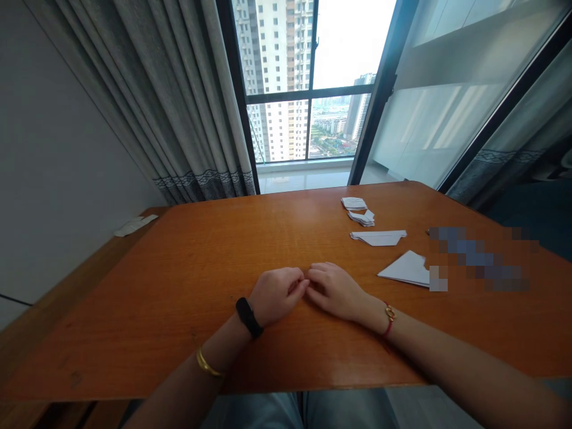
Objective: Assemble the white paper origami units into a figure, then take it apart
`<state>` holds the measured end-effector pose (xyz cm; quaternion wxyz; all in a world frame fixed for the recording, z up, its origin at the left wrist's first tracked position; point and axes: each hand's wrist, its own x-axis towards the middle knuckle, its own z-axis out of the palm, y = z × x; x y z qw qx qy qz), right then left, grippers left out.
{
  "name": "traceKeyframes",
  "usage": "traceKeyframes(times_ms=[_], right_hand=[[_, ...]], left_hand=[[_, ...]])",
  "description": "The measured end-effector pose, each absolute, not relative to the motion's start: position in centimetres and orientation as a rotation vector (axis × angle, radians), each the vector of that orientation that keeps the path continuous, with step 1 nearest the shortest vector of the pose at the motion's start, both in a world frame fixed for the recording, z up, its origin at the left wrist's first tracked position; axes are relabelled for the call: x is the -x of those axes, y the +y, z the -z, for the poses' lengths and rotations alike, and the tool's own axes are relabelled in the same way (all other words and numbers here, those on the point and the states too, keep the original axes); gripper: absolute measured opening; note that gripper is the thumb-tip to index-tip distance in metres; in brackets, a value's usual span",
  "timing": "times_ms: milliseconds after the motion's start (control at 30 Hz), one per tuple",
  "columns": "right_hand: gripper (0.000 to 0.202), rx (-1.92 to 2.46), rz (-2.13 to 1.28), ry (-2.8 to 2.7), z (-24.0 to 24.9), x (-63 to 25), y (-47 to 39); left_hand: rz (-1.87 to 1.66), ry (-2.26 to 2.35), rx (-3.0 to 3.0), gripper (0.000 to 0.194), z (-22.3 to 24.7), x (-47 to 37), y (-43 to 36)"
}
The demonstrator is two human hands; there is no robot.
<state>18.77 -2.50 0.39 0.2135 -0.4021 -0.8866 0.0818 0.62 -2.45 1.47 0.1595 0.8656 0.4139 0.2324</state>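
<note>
My left hand (276, 292) rests on the wooden table (214, 250) with its fingers curled in, and no object shows in it. My right hand (336, 289) lies beside it, also with bent fingers and nothing visible in them. The fingertips of both hands meet near the middle of the table. Closest to my right hand is a folded white paper triangle (404, 269), its right end blurred out. Behind it lies a long folded paper strip (379, 238). Farther back are a small stack of folded paper pieces (361, 218) and a squarish folded paper (354, 204).
A blurred-out object (473, 253) lies at the right of the table. On the ledge at the far left is a flat whitish piece (135, 225). Grey curtains (187, 107) hang behind the table, beside a window (308, 95) in a dark frame.
</note>
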Motion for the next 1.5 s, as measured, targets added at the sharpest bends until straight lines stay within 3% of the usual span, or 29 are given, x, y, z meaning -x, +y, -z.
traceKeyframes(times_ms=[367, 800, 1500], right_hand=[[0.011, 1.079, -0.416, -2.398, 0.3, -18.6, -2.5], [0.013, 1.129, -0.371, -2.392, 0.1, -18.7, -2.3], [0.013, 1.085, -0.387, -2.519, -0.1, -18.8, -2.4]], left_hand=[[-0.576, 1.212, -2.471, 0.021, -1.2, -0.6, -2.3], [-0.334, 1.226, -2.683, 0.02, -1.8, -1.0, -1.8], [-0.298, 1.225, -2.795, 0.026, -1.3, -0.2, -2.4]])
